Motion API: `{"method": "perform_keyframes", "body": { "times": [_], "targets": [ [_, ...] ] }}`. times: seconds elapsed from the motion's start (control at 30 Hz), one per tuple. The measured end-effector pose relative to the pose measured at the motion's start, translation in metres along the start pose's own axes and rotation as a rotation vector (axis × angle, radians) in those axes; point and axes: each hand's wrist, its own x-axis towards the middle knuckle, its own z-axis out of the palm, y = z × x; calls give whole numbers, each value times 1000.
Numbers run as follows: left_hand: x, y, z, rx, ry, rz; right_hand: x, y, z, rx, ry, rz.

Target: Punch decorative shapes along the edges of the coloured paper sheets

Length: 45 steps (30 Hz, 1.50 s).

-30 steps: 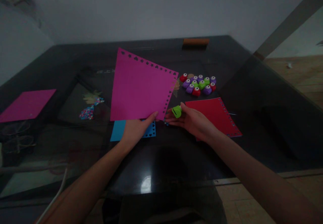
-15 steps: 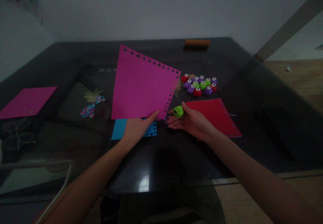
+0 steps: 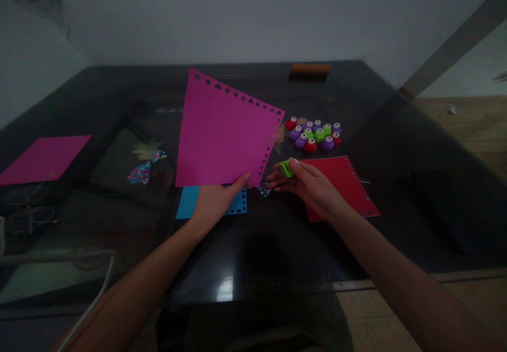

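A: State of the hands?

B: Left hand [image 3: 216,200]: pinching the lower edge of a magenta sheet [image 3: 222,135], thumb in front, raised above the table [image 3: 261,257]. Right hand [image 3: 312,184]: narrow grip on a green punch [image 3: 287,168], near the sheet's lower right corner, apart from the paper.

A: Extent of work on that sheet?

B: Judged well advanced on two edges. Shaped holes along the top and down the right side, nearly to the lower corner. Without visible holes: left edge and exposed bottom edge. Need for more: cannot tell.

A: Other pieces?

B: Holes visible on the red sheet [image 3: 338,180], partly behind the right hand, and on the blue sheet [image 3: 188,205], mostly hidden. On the loose magenta sheet [image 3: 43,159], far left: none discernible. Further punches [image 3: 319,135]: grouped beyond the red sheet.
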Motion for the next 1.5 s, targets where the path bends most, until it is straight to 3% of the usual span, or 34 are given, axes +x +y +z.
{"method": "perform_keyframes", "body": {
  "times": [0.13,0.43,0.77,0.87,1.0,1.23,1.37,1.5],
  "targets": [
    [0,0,1,-26,56,-54,0,-1,-2,58,-13,7],
    [1,-2,2,-19,31,-47,-1,-4,-2,245,-86,298],
    [2,-3,4,-43,21,-55,-4,-6,-1,267,-175,335],
    [2,-5,4,-36,28,-65,-5,-6,-1,221,-182,294],
    [2,-6,5,-31,45,-102,-7,-2,1,27,-125,119],
    [2,-6,3,-31,-6,-71,-2,3,0,-219,-87,-65],
    [4,-4,3,-127,-80,-89,1,5,-2,-228,-42,-111],
    [7,-3,5,-326,-115,-193,2,7,-3,-149,-16,-143]
  ]
}}
